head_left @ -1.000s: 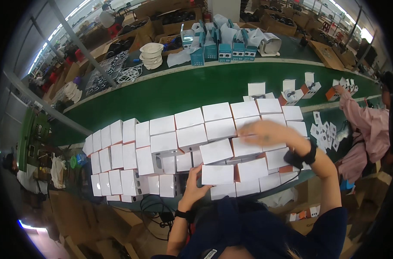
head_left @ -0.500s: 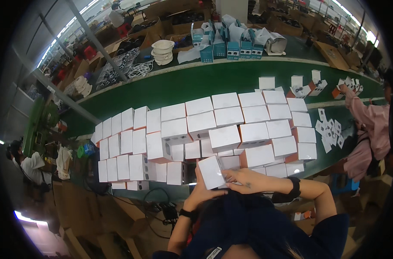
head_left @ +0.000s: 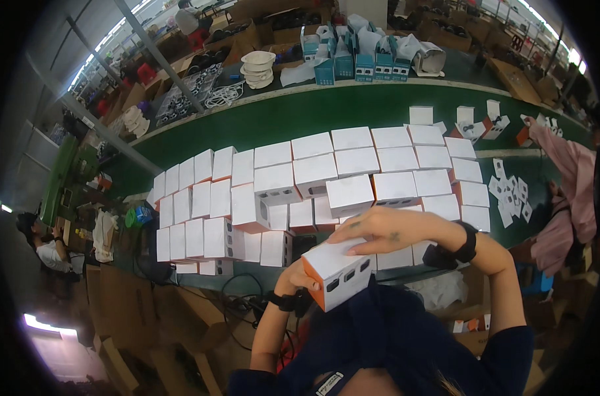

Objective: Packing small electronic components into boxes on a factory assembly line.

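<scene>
Close in front of my body is a white carton (head_left: pixel 336 280) with an orange side and dark product pictures on its front face, tilted toward me. My left hand (head_left: pixel 296 277) grips it from the left, fingers against the orange side. Over the top lies my right hand (head_left: pixel 385 228), its fingers along the far upper edge and its thumb on the top face. The carton's underside is hidden. Just beyond my hands, similar white cartons (head_left: pixel 350 193) stand in stacked rows on the green bench, with a gap among them.
Open cartons (head_left: pixel 468 125) and scattered white cards (head_left: pixel 509 195) lie to the right, near a co-worker's pink sleeve (head_left: pixel 567 158). Teal boxes (head_left: pixel 364 67) and white stacked parts (head_left: pixel 257 69) stand on the far bench. Black cables (head_left: pixel 237 290) hang below the bench edge.
The carton has been turned and tipped, so its pictured front and orange side now show. My right hand has moved from its right edge to over its top.
</scene>
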`<state>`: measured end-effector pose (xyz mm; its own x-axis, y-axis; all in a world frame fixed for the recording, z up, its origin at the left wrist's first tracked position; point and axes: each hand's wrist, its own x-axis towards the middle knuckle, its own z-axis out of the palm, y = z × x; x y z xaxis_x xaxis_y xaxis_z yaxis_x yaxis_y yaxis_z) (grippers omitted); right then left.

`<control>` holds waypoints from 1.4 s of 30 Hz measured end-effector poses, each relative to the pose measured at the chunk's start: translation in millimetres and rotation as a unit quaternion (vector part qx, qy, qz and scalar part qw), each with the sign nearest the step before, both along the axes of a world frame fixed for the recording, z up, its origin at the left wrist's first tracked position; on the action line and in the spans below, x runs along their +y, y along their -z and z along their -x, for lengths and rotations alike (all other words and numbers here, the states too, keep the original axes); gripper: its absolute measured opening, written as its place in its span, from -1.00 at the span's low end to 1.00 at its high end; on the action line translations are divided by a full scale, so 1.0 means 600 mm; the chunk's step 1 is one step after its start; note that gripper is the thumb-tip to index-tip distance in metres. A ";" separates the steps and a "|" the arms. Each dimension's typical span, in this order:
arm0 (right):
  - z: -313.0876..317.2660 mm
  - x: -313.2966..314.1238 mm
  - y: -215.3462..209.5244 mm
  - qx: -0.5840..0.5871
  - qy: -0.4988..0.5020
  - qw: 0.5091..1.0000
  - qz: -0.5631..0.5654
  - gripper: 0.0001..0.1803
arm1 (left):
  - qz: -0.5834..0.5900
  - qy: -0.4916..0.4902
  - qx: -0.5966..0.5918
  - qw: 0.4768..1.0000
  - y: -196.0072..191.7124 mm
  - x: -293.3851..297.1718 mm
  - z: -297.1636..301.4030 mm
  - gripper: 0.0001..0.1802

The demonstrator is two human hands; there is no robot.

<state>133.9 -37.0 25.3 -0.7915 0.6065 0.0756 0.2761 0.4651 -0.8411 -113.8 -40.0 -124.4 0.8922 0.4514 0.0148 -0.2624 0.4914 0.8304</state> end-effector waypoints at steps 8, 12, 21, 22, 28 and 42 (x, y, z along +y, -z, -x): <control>-0.033 0.008 0.004 -0.086 -0.087 0.992 0.043 -0.47 | 0.119 0.045 -0.008 0.992 0.057 -0.012 -0.023 0.21; -0.035 0.008 -0.001 -0.078 -0.088 0.990 0.082 -0.48 | 0.147 0.068 -0.016 0.987 0.033 -0.007 -0.035 0.22; -0.039 0.009 -0.013 -0.108 -0.104 0.986 0.066 -0.50 | 0.151 0.083 -0.011 0.985 0.022 -0.015 -0.043 0.19; -0.039 0.009 -0.014 -0.112 -0.110 0.986 0.062 -0.50 | 0.146 0.086 -0.012 0.985 0.022 -0.015 -0.045 0.19; -0.038 0.005 -0.018 -0.117 -0.110 0.986 0.044 -0.45 | 0.121 0.101 -0.018 0.987 0.020 -0.014 -0.053 0.18; -0.067 -0.008 0.039 0.025 0.044 0.988 0.145 -0.51 | 0.029 0.150 -0.006 0.988 -0.019 -0.003 -0.076 0.10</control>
